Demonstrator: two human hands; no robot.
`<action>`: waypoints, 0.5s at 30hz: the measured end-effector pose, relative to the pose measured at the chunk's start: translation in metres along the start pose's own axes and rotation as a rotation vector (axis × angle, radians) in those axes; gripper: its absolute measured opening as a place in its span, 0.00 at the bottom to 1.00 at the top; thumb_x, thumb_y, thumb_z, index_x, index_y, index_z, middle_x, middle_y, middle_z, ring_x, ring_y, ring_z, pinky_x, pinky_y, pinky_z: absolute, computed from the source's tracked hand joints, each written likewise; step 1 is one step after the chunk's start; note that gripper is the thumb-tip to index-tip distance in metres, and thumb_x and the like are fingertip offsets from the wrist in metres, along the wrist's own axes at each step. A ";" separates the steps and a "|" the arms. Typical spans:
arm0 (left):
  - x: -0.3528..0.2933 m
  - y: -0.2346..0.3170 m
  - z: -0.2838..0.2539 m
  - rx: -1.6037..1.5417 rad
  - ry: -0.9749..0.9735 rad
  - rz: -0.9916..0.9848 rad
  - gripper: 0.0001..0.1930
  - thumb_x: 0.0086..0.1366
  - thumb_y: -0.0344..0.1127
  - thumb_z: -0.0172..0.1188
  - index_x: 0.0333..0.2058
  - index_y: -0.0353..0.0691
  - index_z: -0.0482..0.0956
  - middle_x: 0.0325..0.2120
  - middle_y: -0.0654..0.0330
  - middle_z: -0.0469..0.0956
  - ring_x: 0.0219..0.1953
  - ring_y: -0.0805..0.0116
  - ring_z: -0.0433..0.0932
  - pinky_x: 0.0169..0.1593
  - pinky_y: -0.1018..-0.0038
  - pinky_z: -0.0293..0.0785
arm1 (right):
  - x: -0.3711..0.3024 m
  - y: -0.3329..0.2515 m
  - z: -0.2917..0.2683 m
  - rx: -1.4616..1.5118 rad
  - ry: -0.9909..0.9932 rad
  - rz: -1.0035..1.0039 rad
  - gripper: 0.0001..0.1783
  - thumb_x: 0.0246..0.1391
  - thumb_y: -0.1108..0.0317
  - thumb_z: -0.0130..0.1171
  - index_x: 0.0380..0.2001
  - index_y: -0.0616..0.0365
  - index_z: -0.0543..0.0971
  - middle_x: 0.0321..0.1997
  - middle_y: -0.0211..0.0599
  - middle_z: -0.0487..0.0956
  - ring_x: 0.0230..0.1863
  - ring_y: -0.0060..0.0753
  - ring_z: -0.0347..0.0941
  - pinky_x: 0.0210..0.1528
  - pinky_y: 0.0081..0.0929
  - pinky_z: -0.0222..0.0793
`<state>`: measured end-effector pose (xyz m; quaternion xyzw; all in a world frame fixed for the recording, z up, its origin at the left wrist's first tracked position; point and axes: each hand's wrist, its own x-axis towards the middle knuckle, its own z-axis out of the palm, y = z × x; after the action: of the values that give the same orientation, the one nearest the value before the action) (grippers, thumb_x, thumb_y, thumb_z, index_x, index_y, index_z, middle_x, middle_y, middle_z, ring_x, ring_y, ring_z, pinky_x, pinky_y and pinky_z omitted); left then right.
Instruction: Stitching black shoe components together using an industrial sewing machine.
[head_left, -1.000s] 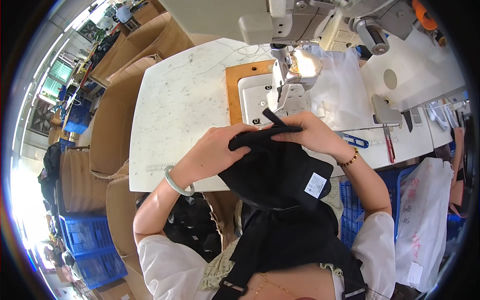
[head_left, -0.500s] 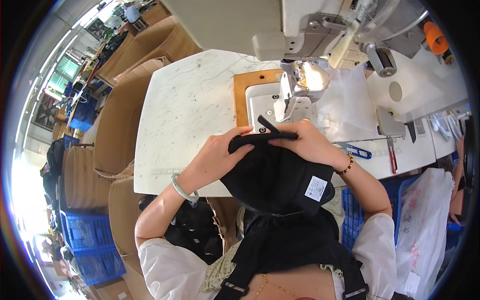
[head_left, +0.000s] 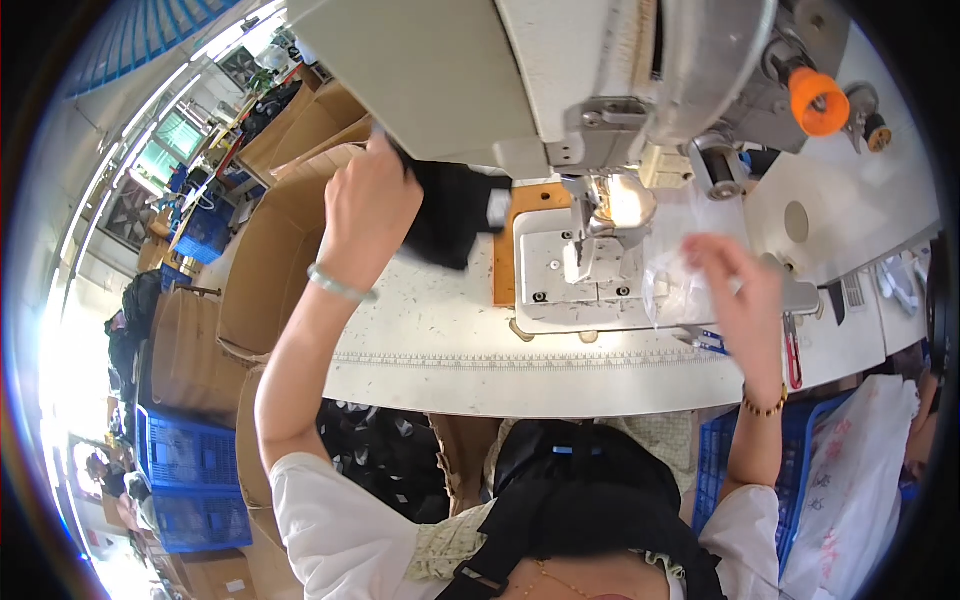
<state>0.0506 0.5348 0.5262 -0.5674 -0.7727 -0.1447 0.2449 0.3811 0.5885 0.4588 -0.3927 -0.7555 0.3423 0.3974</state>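
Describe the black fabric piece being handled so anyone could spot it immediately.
Start at the sewing machine over the white table. Left of its bright lamp, the left hand holds the black fabric piece. Unlike the black pieces heaped below, this one is hand-held.

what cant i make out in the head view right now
In the head view:
Left hand: fingertip grip on the black cloth piece, hidden by the back of the hand.
White label on that piece: any print, blurred.
Right hand: finger detail, smeared by motion.
Sewing machine: its top, cut off by the upper edge.
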 end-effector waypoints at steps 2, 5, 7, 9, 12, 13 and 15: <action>0.020 0.023 0.025 0.040 0.162 0.152 0.11 0.54 0.33 0.53 0.33 0.32 0.76 0.24 0.47 0.77 0.30 0.50 0.77 0.36 0.59 0.72 | 0.025 0.018 -0.003 -0.158 0.308 -0.113 0.13 0.54 0.69 0.53 0.41 0.62 0.76 0.36 0.43 0.80 0.38 0.39 0.77 0.43 0.26 0.70; 0.035 0.043 0.106 0.016 0.406 0.426 0.14 0.54 0.35 0.55 0.40 0.36 0.75 0.37 0.55 0.77 0.39 0.56 0.75 0.43 0.61 0.70 | 0.081 0.055 0.013 -0.054 0.194 -0.277 0.23 0.50 0.70 0.56 0.51 0.59 0.68 0.50 0.47 0.73 0.50 0.42 0.70 0.53 0.30 0.64; 0.039 0.061 0.146 -0.180 0.430 0.457 0.16 0.54 0.37 0.56 0.40 0.37 0.75 0.39 0.54 0.76 0.41 0.55 0.74 0.44 0.61 0.69 | 0.110 0.066 0.042 -0.075 0.061 -0.301 0.31 0.47 0.70 0.59 0.56 0.56 0.63 0.56 0.48 0.67 0.56 0.46 0.65 0.58 0.33 0.60; 0.042 0.075 0.156 -0.030 0.599 0.700 0.20 0.51 0.43 0.59 0.42 0.38 0.75 0.41 0.55 0.75 0.46 0.53 0.72 0.49 0.60 0.68 | 0.121 0.066 0.062 -0.032 0.029 -0.339 0.33 0.45 0.70 0.60 0.56 0.55 0.62 0.56 0.49 0.66 0.56 0.50 0.63 0.58 0.36 0.60; 0.041 0.090 0.147 -0.187 0.062 0.503 0.19 0.52 0.38 0.59 0.44 0.41 0.76 0.46 0.54 0.73 0.50 0.52 0.70 0.54 0.55 0.64 | 0.125 0.052 0.075 0.239 0.063 -0.125 0.29 0.42 0.74 0.59 0.51 0.57 0.65 0.52 0.47 0.68 0.52 0.52 0.65 0.54 0.38 0.62; 0.039 0.088 0.140 -0.186 0.057 0.507 0.19 0.52 0.38 0.59 0.44 0.41 0.76 0.46 0.54 0.73 0.50 0.52 0.70 0.54 0.55 0.64 | 0.126 0.052 0.076 0.229 0.120 -0.208 0.27 0.42 0.75 0.58 0.50 0.57 0.65 0.51 0.45 0.69 0.50 0.51 0.67 0.52 0.37 0.64; 0.038 0.084 0.127 -0.394 0.345 0.774 0.18 0.53 0.36 0.58 0.44 0.44 0.76 0.47 0.54 0.73 0.51 0.53 0.70 0.54 0.59 0.65 | 0.126 0.053 0.072 0.090 0.340 -0.406 0.23 0.41 0.80 0.54 0.45 0.57 0.69 0.44 0.43 0.73 0.44 0.51 0.70 0.47 0.33 0.68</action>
<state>0.0944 0.6556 0.4357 -0.8172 -0.4102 -0.2788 0.2936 0.2888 0.7068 0.4239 -0.2668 -0.7252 0.2178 0.5962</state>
